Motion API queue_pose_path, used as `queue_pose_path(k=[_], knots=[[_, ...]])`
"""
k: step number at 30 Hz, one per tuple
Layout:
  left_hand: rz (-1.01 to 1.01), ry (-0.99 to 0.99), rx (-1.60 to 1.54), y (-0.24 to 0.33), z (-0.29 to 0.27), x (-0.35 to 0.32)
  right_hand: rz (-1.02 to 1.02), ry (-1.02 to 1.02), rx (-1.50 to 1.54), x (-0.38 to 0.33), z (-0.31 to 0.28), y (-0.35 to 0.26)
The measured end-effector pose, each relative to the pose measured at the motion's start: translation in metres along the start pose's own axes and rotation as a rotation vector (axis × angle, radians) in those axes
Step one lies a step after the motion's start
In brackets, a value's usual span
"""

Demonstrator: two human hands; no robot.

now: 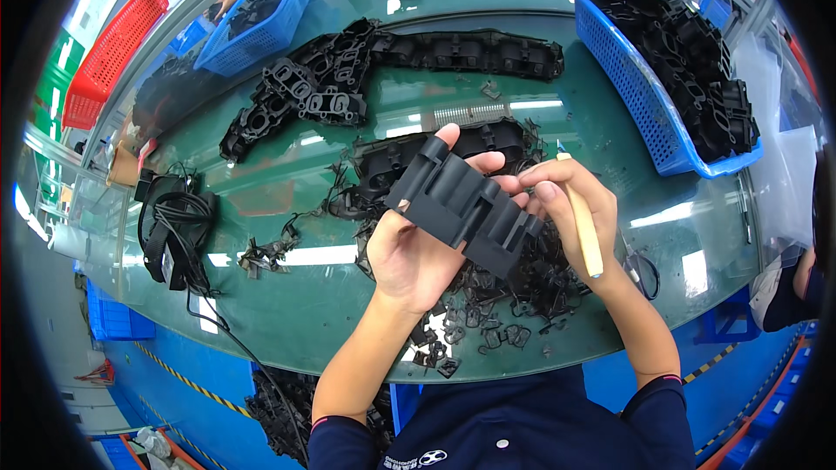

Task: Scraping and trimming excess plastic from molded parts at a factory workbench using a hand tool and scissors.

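Observation:
A black moulded plastic part [461,204] with rounded, tube-like ribs lies tilted across my left hand [409,265], whose thumb and fingers grip it above the table's near half. My right hand [603,202] is closed round a slim tool with a pale yellow handle [588,239]; its thin tip points up and away. Fingertips of the right hand come close to the part's right side, and whether they touch it I cannot tell. Behind the held part lies another long black moulded part [383,161]. Black plastic scraps [549,296] are heaped beneath and beside my hands.
Larger black mouldings [326,78] lie farther back on the green tabletop [287,305]. A blue basket [623,78] full of black parts stands at the right. Another blue basket [283,33] is back left, near someone's hand [228,4]. A coiled black cable [178,218] sits left.

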State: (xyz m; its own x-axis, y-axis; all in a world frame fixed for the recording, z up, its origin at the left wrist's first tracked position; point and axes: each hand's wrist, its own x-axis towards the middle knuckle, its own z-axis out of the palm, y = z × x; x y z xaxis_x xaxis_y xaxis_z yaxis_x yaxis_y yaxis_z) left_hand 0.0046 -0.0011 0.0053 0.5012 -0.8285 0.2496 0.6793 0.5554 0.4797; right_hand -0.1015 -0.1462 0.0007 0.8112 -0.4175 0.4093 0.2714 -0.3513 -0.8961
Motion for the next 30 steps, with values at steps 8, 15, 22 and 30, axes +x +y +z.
queue_pose_path(k=[8,15,22,30], knots=[[0.157,0.063,0.743,0.009,-0.001,-0.004,0.308,-0.294,0.627,0.004,0.005,0.003],[0.334,-0.125,1.167,0.009,-0.004,-0.006,0.372,-0.313,0.670,0.002,0.009,0.018],[0.563,-0.384,1.485,0.006,0.004,-0.001,0.388,-0.229,0.778,0.011,-0.004,0.007],[0.299,0.104,1.482,-0.009,0.006,-0.001,-0.050,0.200,0.175,0.020,-0.025,0.013]])
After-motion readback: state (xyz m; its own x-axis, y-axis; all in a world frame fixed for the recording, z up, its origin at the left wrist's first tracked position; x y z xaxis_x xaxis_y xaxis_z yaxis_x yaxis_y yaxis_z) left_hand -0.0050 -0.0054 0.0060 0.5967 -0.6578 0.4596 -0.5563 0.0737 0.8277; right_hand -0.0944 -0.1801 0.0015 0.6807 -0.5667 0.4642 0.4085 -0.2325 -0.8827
